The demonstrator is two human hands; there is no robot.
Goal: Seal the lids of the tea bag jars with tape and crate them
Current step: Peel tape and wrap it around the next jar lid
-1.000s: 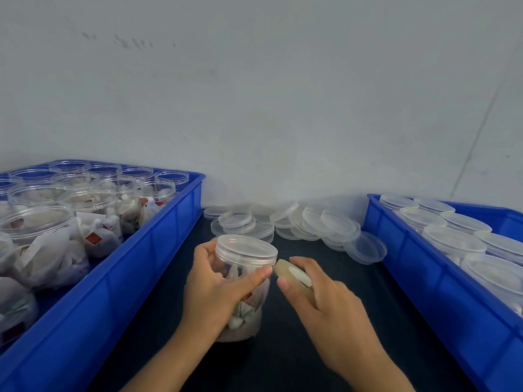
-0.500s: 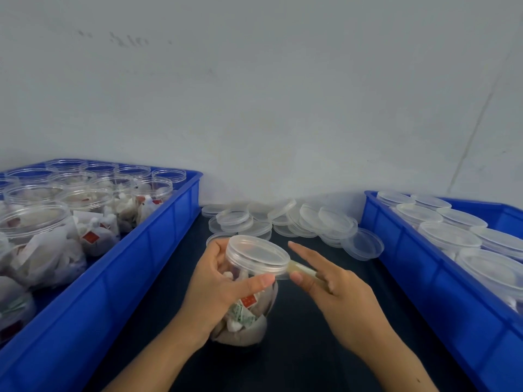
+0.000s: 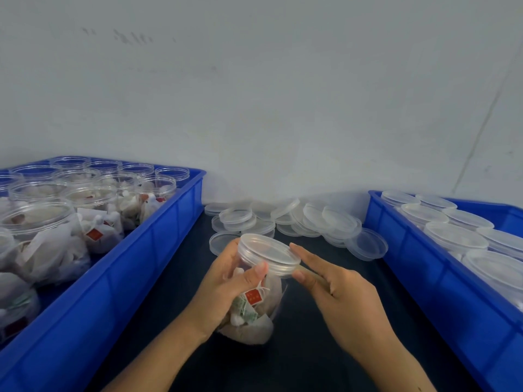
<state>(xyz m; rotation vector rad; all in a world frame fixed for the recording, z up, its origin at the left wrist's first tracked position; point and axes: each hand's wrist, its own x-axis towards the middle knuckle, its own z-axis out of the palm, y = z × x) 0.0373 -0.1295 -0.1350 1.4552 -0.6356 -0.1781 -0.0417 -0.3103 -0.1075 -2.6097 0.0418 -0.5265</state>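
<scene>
A clear plastic jar (image 3: pixel 254 312) full of tea bags stands tilted on the dark table, closed by a clear lid (image 3: pixel 267 254). My left hand (image 3: pixel 226 284) grips the jar's upper body, its thumb lying just under the lid's rim. My right hand (image 3: pixel 336 292) holds a roll of tape (image 3: pixel 311 274) between thumb and fingers, pressed against the right side of the lid's rim. The forefinger lies straight along the lid's edge. Most of the roll is hidden by the hand.
A blue crate (image 3: pixel 158 250) on the left holds several open jars of tea bags. A second blue crate (image 3: pixel 424 267) on the right holds several lidded jars. Loose clear lids (image 3: pixel 311 222) lie heaped at the back, by the white wall.
The jar has tipped towards the right and its lid now faces the camera more. My right hand has brought the tape from beside the jar up against the lid's rim.
</scene>
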